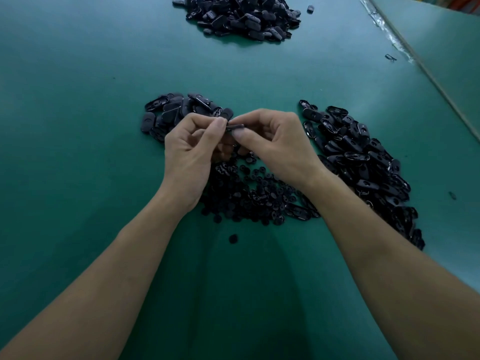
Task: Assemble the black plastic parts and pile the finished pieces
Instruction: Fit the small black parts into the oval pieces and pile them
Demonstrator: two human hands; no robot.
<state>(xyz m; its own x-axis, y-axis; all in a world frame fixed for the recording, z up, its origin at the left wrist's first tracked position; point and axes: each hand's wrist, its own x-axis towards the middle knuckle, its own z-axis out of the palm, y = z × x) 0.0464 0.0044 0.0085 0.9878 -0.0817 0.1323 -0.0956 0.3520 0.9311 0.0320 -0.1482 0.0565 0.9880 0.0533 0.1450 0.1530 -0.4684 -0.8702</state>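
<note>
Both hands meet above the green table (78, 126) and pinch one small flat black plastic part (235, 126) between thumbs and forefingers. My left hand (189, 152) holds its left end, my right hand (275, 144) its right end. Below the hands lies a heap of small round black pieces (249, 198). A pile of oval black shells (363, 162) stretches along the right. A smaller pile of oval black pieces (176, 113) sits just behind my left hand.
A big heap of black pieces (241, 16) lies at the far edge of the table. Stray single pieces (233, 238) lie near the front and at the right. A taped seam (405, 50) runs diagonally at the upper right.
</note>
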